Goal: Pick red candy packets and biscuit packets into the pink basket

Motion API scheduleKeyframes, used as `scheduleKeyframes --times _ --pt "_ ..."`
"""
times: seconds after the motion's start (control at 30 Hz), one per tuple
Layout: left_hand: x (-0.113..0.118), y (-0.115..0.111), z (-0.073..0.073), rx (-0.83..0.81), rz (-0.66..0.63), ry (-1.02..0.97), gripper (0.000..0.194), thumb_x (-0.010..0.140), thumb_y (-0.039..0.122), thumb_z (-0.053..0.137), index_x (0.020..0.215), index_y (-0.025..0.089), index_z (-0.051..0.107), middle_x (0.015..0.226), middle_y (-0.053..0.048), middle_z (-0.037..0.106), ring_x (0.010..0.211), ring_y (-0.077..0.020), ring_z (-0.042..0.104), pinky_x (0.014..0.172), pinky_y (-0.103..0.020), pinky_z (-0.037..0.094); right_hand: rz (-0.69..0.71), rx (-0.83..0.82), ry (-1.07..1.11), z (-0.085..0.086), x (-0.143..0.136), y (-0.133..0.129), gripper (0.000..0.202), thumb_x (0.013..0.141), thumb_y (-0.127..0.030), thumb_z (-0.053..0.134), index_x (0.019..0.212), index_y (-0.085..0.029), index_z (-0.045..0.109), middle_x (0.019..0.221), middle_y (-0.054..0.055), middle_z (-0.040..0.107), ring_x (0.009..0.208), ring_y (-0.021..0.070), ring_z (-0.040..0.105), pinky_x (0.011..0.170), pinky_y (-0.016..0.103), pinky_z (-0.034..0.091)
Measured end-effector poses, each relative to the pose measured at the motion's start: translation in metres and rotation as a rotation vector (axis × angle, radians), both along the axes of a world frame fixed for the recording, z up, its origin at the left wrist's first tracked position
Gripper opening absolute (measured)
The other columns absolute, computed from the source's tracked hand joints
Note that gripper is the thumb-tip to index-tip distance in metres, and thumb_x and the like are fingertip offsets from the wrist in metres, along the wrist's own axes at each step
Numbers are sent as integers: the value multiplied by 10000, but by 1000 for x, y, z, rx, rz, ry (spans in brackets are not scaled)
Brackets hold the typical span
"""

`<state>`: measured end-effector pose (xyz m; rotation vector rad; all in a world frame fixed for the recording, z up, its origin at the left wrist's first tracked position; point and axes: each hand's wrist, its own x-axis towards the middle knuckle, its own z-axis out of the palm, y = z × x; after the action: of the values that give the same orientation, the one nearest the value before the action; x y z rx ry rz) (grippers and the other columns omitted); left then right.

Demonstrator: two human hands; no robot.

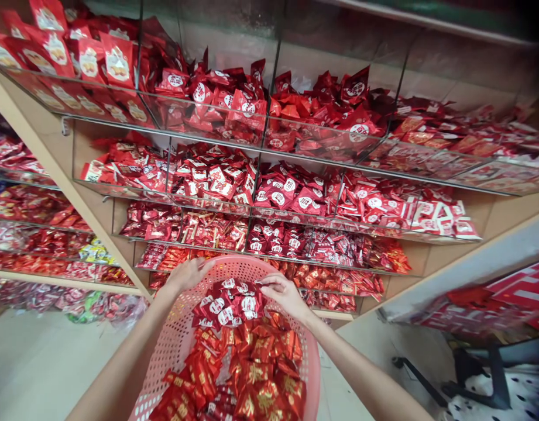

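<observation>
A pink perforated basket (313, 374) stands in front of the shelves, holding dark red packets with white labels (227, 304) at its far end and shiny red-and-gold packets (263, 368) nearer me. My left hand (189, 275) is at the basket's far left rim, its fingers bent over the edge. Inside the far right part of the basket, my right hand (283, 293) has its fingertips pinched together at the edge of the dark red packets. Whatever may be between those fingertips is too small to make out.
Tiered shelves with clear dividers (269, 216) hold many red packets ahead. More stocked shelves (41, 216) stand at the left. At the lower right are a black-legged chair (493, 380) with spotted fabric and red printed packages (510, 298). Pale floor tiles (54, 356) show below.
</observation>
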<state>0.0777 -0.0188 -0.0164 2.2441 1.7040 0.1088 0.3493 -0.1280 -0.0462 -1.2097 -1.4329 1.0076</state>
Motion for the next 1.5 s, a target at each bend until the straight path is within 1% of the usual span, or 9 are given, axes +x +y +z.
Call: scheduleKeyframes --times 0.13,0.27,0.43,0.6,0.8,1.0,1.2,1.33,1.5 --pt "1 -2 3 0 -1 3 639 800 655 206 996 195 603 903 -124 667 888 -282 609 744 -349 423 13 96 -172 2 -6 -2 196 768 -346 586 902 -212 636 977 50 565 853 148 585 764 292 486" --pt "4 -3 6 1 -22 17 612 815 629 200 973 194 601 902 -117 670 881 -267 613 737 -337 427 9 219 -678 15 -16 1 210 876 -253 414 948 -222 609 943 50 598 845 170 583 773 311 461" --pt "9 -2 8 8 -58 14 632 815 640 174 948 193 602 912 -116 667 879 -261 615 728 -325 427 17 117 -1278 31 -45 12 286 827 -73 375 1017 -188 555 1038 111 586 776 210 613 664 325 467" --pt "11 3 4 28 -70 10 607 811 635 196 964 197 588 903 -124 666 890 -281 613 725 -343 426 32 -15 -1409 28 -78 24 323 808 -9 350 1047 -128 531 986 145 604 787 215 633 613 315 482" --pt "9 7 0 30 -66 -43 527 817 590 255 930 205 597 896 -113 671 897 -263 613 741 -322 425 -3 -98 -1335 24 -97 32 290 835 -42 346 1049 -96 535 927 143 642 843 220 638 657 320 483" --pt "5 12 -5 17 -48 -59 619 792 661 218 1009 211 585 1004 -118 657 959 -276 596 791 -343 420 -125 30 -1087 46 -71 45 318 883 -366 354 1000 -154 559 851 120 660 781 238 634 668 342 461" --pt "6 8 0 -15 -57 -28 637 811 634 185 1042 190 580 989 -138 656 964 -299 591 784 -379 424 -522 -104 -387 50 3 113 108 748 -235 559 662 -181 596 652 36 637 614 142 604 573 224 432" --pt "2 8 -2 -24 -38 -29 635 811 631 195 1064 195 581 1000 -130 656 985 -291 586 799 -364 420 -648 -234 -215 43 37 156 163 761 -203 511 615 -152 562 482 21 568 404 117 533 383 196 376" --pt "-6 11 -10 -24 -21 -39 615 812 632 198 998 198 591 961 -121 663 966 -286 593 787 -352 422 -698 -295 -91 30 44 187 171 727 -234 547 578 -150 541 443 28 554 360 124 507 331 205 353"
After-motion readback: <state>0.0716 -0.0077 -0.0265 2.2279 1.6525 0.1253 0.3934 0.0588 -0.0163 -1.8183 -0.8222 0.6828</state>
